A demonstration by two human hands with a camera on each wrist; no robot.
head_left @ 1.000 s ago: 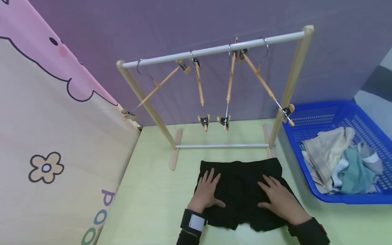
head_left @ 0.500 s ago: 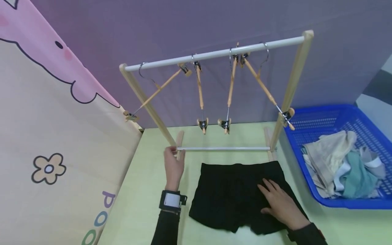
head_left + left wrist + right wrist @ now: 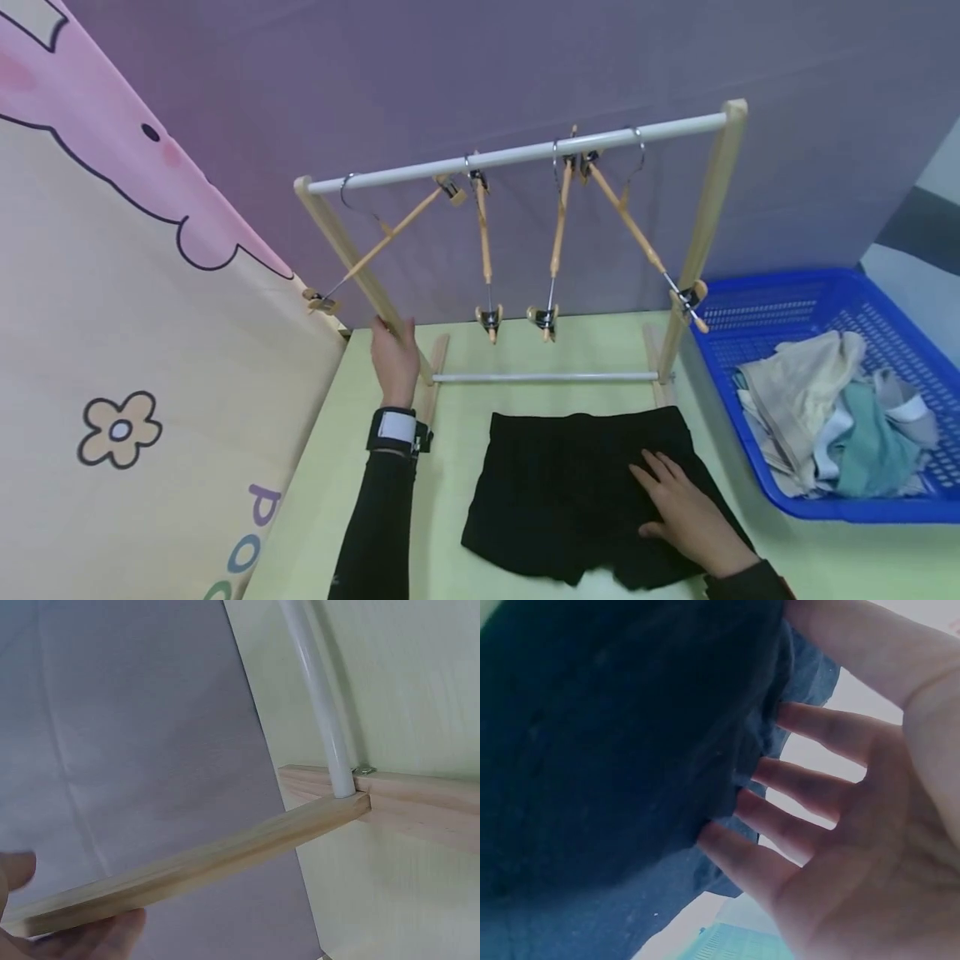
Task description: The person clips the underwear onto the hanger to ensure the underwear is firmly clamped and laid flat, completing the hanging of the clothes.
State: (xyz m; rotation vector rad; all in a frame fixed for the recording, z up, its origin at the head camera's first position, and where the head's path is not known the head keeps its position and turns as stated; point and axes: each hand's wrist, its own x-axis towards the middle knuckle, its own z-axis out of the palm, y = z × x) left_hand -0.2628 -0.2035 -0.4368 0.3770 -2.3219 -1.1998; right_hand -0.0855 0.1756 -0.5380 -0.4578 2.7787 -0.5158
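Black shorts (image 3: 570,492) lie spread on the light green table, waistband toward the rack. My right hand (image 3: 686,512) rests on their right side with its fingers spread; in the right wrist view the fingertips touch the dark cloth (image 3: 630,750). My left hand (image 3: 395,358) is around the left wooden post (image 3: 352,258) of a small clothes rack. In the left wrist view, the fingers (image 3: 124,930) pass under that post and the thumb (image 3: 16,870) is on its other side, slightly apart from the wood.
Several wooden clip hangers (image 3: 558,225) hang from the rack's white top rod (image 3: 517,156). A white lower rod (image 3: 547,377) joins the posts. At the right stands a blue basket (image 3: 795,507) with crumpled clothes (image 3: 817,392). Cloth walls (image 3: 225,83) close off the left and back.
My left hand has left the shorts, reached the base of the left post, then moved higher along it. The right hand stays on the shorts, which now lie flatter on the left.
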